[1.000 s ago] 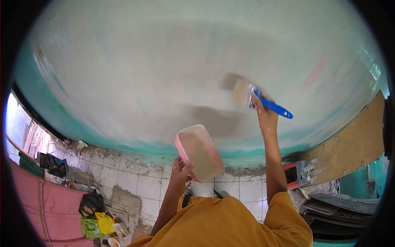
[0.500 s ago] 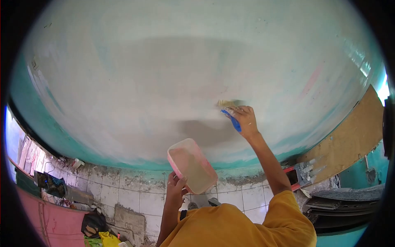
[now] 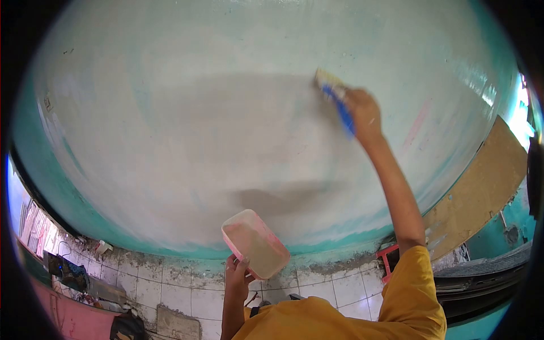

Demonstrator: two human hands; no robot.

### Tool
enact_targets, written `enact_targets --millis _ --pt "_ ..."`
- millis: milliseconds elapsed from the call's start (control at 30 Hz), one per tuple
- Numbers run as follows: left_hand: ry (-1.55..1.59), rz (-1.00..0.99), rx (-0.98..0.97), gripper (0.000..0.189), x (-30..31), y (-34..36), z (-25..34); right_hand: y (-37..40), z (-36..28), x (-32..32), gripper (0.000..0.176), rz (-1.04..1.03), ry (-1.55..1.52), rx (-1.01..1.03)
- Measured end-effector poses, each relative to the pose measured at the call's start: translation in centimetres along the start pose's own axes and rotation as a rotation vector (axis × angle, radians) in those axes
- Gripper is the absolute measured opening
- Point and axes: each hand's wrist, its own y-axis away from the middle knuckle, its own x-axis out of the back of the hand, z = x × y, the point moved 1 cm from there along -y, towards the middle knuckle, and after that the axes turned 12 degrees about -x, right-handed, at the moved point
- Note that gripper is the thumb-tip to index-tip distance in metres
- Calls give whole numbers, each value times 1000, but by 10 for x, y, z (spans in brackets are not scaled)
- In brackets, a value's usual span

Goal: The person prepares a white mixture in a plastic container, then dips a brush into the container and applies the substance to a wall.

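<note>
My right hand (image 3: 364, 113) is raised against the wall, its fingers closed round a paintbrush (image 3: 339, 107) with a blue handle and pale bristles. The bristle tips meet the wall (image 3: 226, 130), where whitish paint lies over turquoise. Low in front of my body, my left hand (image 3: 238, 277) grips the near left side of a pink-rimmed plastic tub (image 3: 256, 243). Whitish paint covers the tub's bottom, and the tub tilts a little. Motion slightly blurs the brush and the right hand.
A brown board (image 3: 476, 192) leans at the right, with dark stacked sheets (image 3: 481, 289) below it. Near my right elbow stands a red-framed object (image 3: 387, 263). White floor tiles (image 3: 178, 283) run along the wall's foot. Clutter and a black bag (image 3: 127, 326) lie at the lower left.
My right hand has swept the brush upward and slightly right along the wall. The view has tilted up, and the tub sits a little lower and further left in it.
</note>
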Motion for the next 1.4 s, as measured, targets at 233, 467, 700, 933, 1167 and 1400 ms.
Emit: enact_targets --millis 233,467,700,933,1167,1400 --pt "15 -11 -16 64 1 -3 -3 75 -36 -2 37 -446 -270 -2" --pt "4 -39 20 64 -2 -10 -12 -99 23 24 27 -302 47 54" --pt "-10 -50 89 61 -8 -12 -14 -178 12 65 20 185 30 74" --pt "3 -85 78 61 -10 -11 -14 -41 -41 20 41 -460 32 309" --pt "-4 -111 60 63 -10 -14 -11 -167 -20 52 20 -120 -8 37" --pt "-38 -69 67 67 -14 -11 -11 -185 -37 54 18 -14 77 71"
